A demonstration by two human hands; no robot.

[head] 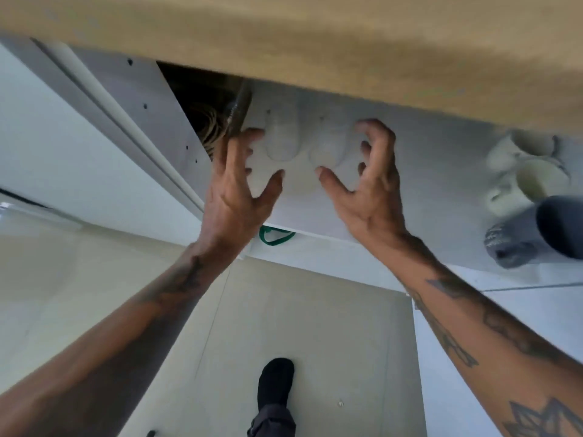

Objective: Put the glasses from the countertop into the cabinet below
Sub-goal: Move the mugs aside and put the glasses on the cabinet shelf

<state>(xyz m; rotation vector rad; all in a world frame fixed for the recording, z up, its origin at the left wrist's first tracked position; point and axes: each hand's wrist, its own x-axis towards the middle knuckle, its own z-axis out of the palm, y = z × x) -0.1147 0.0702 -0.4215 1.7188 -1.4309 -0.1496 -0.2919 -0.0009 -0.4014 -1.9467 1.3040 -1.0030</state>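
Two clear glasses stand side by side on the white cabinet shelf point(441, 184) under the wooden countertop point(315, 42): a left glass point(280, 137) and a right glass point(329, 143). My left hand point(239, 187) hovers just left of the left glass, fingers spread, touching nothing. My right hand point(369, 181) is just right of the right glass, fingers curled apart and empty. Both hands sit a little nearer the shelf's front than the glasses.
Cream mugs point(530, 175) and a dark grey mug point(530, 238) fill the shelf's right end. The open white cabinet door point(79, 137) stands to the left. A dark gap with pipes point(208, 105) is behind the shelf. My black shoe point(274, 386) is on the floor below.
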